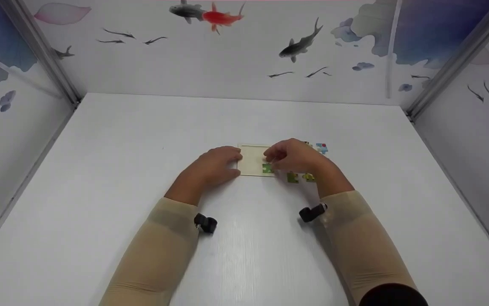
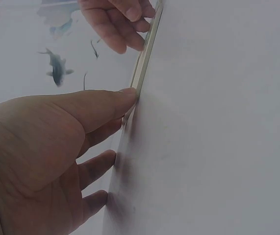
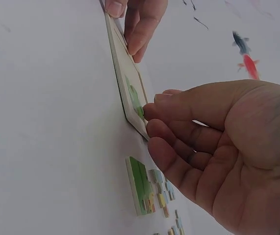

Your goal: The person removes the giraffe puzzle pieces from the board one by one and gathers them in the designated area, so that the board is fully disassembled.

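A shallow wooden puzzle board [image 1: 251, 160] with a raised rim lies flat on the white table. My left hand [image 1: 219, 165] grips its left end, thumb at the near corner and fingers along the far part of that edge. A green jigsaw piece [image 1: 267, 168] sits inside the board towards the right. The right hand [image 1: 295, 156] reaches over the board's right end with its fingers bent. In the right wrist view, its thumb and index fingertips meet at the end of the green piece [image 3: 135, 99], holding it low against the board.
Right of the board lie loose jigsaw pieces: a green one [image 1: 292, 177], a yellow-green one [image 1: 309, 177] and a blue one with a red dot [image 1: 322, 147]. Others are partly hidden by the right hand. Printed panels [image 1: 244, 55] wall the table at the back and sides.
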The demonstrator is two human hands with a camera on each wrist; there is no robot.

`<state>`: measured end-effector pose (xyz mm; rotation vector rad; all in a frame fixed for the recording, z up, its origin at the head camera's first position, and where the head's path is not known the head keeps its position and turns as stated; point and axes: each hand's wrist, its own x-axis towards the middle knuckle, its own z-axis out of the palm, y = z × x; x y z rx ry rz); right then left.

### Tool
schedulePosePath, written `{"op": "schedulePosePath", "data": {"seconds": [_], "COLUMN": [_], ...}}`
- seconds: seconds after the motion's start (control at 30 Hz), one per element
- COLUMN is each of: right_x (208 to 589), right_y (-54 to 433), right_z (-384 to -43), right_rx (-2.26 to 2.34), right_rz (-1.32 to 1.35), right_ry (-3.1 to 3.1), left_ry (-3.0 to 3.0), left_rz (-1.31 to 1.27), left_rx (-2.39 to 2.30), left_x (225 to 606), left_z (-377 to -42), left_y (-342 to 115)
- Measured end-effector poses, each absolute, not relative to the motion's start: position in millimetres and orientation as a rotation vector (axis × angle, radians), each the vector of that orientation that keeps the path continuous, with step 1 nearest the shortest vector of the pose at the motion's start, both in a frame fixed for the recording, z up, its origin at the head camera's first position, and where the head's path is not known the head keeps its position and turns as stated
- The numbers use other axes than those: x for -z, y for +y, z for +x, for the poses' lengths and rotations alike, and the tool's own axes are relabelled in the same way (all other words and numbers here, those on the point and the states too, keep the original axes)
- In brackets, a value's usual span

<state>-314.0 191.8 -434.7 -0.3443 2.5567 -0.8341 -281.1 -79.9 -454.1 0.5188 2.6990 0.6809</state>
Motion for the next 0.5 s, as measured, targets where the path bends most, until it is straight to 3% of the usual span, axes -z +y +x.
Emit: {"op": "schedulePosePath", "data": {"seconds": [0.5], "right_x": [435.5], "right_y": [189.8], "right_z": [-313.7], "right_rx": [0.898], "right_rz": [-0.320], "right_ry": [2.578], "left_ry": [2.695], "left_rz": [0.550], "left_rx": [-0.688], "left_x": [455.6], "left_z": [-281.7], "left_y": [-81.2]}}
